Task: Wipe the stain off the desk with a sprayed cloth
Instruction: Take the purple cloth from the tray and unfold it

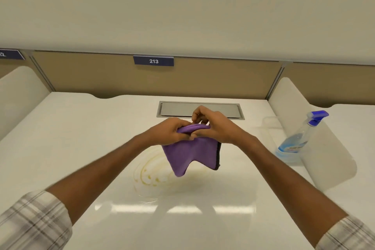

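A purple cloth (pixel 190 154) with a dark edge hangs folded above the white desk (pixel 81 138). My left hand (pixel 170 132) and my right hand (pixel 215 126) both grip its bunched top edge, close together over the desk's middle. Below the cloth a yellowish ring-shaped stain (pixel 150 174) with wet smears spreads on the desk surface; the cloth hides part of it. A clear spray bottle (pixel 298 138) with a blue trigger head stands at the right, by the side divider.
A grey cable hatch (pixel 223 107) is set into the desk behind my hands. White curved dividers (pixel 324 148) flank the desk on both sides. A tan back panel carries a sign (pixel 153 61) reading 213.
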A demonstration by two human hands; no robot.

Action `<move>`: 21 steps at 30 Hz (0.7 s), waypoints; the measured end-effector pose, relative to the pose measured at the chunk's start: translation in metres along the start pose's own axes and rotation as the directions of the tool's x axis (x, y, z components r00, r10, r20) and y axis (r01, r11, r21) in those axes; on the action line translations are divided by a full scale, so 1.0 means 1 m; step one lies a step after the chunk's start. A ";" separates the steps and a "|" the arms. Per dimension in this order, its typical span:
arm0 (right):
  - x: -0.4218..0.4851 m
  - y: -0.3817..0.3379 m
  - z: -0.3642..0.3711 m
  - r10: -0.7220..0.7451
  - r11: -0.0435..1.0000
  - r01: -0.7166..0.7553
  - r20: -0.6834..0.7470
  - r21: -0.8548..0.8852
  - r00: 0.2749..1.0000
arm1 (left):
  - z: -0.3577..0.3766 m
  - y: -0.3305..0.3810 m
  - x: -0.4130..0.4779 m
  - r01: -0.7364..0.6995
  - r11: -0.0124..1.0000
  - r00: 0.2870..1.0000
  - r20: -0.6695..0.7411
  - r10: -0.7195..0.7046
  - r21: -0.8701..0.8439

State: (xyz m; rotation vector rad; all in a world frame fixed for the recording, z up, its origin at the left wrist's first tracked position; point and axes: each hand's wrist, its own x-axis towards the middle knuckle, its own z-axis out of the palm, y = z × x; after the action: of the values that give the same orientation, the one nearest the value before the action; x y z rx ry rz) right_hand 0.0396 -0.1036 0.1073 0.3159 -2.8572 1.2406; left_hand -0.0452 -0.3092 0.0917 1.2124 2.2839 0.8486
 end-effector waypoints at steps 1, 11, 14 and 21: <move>-0.005 0.000 0.001 0.013 0.997 -0.012 -0.011 0.071 1.000 | -0.010 0.001 0.000 0.009 1.000 0.999 0.049 -0.009 -0.008; -0.036 -0.004 0.118 0.289 0.552 0.008 -0.201 0.833 0.936 | -0.072 0.005 -0.031 0.045 0.998 0.965 0.260 -0.034 -0.035; -0.033 -0.013 0.137 0.286 0.558 0.061 -0.261 0.828 0.922 | -0.088 0.000 -0.045 0.081 0.997 0.962 0.264 -0.073 -0.017; -0.029 -0.031 0.117 0.223 0.780 0.016 -0.301 0.626 0.927 | -0.087 -0.011 -0.053 0.044 0.990 0.970 0.230 -0.074 0.131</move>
State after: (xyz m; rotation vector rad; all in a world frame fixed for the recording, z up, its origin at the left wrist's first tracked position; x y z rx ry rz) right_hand 0.0817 -0.2034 0.0471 -0.0830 -2.1077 2.0026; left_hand -0.0765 -0.3860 0.1515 1.2196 2.1941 0.5168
